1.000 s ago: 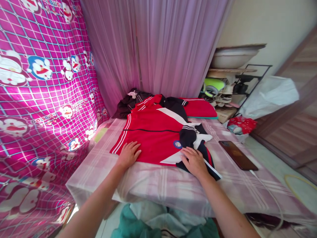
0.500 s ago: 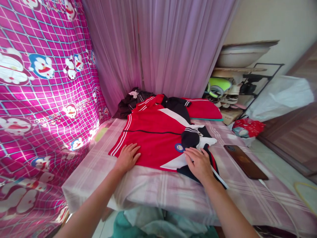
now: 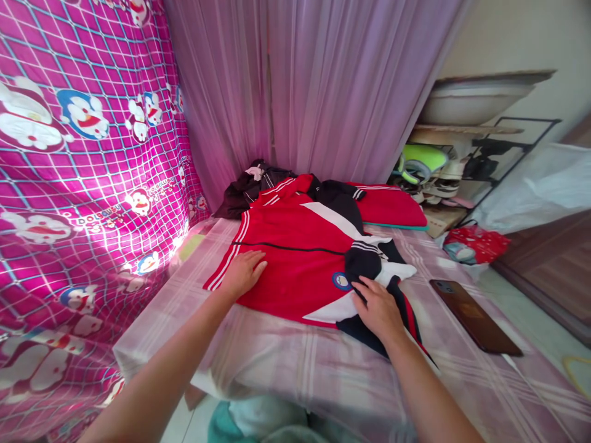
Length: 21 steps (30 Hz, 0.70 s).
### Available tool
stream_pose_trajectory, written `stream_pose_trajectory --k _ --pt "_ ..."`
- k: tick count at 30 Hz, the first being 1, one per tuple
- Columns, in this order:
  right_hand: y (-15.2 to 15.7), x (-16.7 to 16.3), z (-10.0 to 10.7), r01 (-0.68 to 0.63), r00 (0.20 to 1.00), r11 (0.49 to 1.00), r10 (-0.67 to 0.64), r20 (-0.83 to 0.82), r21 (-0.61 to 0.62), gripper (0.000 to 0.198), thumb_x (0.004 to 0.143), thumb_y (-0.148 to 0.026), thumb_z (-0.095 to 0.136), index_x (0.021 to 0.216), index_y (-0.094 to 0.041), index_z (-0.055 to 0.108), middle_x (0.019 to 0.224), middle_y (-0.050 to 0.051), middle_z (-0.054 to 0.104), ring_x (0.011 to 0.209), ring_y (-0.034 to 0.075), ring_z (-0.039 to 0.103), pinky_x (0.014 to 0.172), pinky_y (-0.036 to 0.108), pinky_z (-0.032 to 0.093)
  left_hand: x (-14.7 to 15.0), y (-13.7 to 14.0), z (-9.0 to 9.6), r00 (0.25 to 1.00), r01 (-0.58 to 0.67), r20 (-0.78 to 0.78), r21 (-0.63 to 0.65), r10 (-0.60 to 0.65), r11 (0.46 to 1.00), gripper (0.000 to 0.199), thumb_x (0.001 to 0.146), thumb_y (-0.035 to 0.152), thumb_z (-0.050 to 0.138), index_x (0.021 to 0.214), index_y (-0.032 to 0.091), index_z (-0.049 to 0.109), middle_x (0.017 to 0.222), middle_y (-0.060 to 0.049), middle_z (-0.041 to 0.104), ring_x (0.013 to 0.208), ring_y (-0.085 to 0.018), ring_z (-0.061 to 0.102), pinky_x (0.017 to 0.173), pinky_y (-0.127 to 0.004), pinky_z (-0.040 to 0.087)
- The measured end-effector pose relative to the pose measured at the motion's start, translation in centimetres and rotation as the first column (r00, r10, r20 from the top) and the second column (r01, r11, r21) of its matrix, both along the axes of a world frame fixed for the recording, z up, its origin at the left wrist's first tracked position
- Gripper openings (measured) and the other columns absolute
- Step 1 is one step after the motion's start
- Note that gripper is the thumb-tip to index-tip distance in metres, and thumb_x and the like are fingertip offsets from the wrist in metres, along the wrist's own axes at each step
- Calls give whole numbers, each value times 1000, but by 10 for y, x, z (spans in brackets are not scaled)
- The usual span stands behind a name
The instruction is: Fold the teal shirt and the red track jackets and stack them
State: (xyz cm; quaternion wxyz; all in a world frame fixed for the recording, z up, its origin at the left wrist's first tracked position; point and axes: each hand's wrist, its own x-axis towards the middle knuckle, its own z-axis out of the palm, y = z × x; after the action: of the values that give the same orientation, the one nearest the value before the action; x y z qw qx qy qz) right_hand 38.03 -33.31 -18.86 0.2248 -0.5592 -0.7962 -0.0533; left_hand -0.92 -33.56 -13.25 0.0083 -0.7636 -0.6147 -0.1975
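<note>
Here, the red jacket lies spread near the front edge of the table; the left hand and right hand rest on it, unclenched. A phone lies toward the right edge.

Lilac curtain is hanging behind the plaid-covered table; bright light is falling on the pink patterned cloth at left. At right, a rack is standing near the pale wall; light floor is showing.

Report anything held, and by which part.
Nothing appears held: left hand rests on the jacket near its striped hem, right hand beside its round badge.
</note>
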Motion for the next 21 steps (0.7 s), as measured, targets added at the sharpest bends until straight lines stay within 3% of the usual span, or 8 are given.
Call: stream_pose_trajectory --k 5,12,21 --pt "-2 -1 2 -4 1000 1000 5 -15 25 37 91 -32 45 113 -24 74 129 11 65 115 28 61 96 44 51 -12 32 -20 973 -223 -99 -140 211 965 64 93 58 40 142 18 49 154 -15 43 145 -36 32 115 -58 26" --pt "3 8 -8 -42 998 998 44 -50 38 35 91 -34 47 111 -25 74 127 10 66 114 28 62 96 43 52 -4 23 -18 954 -257 -220 -245 205 935 71 95 62 30 148 16 41 158 -13 36 149 -34 23 119 -55 22" --pt "3 12 -10 -62 993 992 73 -97 108 39 94 -38 41 105 -22 75 122 11 68 107 26 66 93 42 54 5 18 -14 935 -303 -265 -248 237 920 67 96 59 30 150 19 39 159 -8 36 149 -31 25 119 -53 22"
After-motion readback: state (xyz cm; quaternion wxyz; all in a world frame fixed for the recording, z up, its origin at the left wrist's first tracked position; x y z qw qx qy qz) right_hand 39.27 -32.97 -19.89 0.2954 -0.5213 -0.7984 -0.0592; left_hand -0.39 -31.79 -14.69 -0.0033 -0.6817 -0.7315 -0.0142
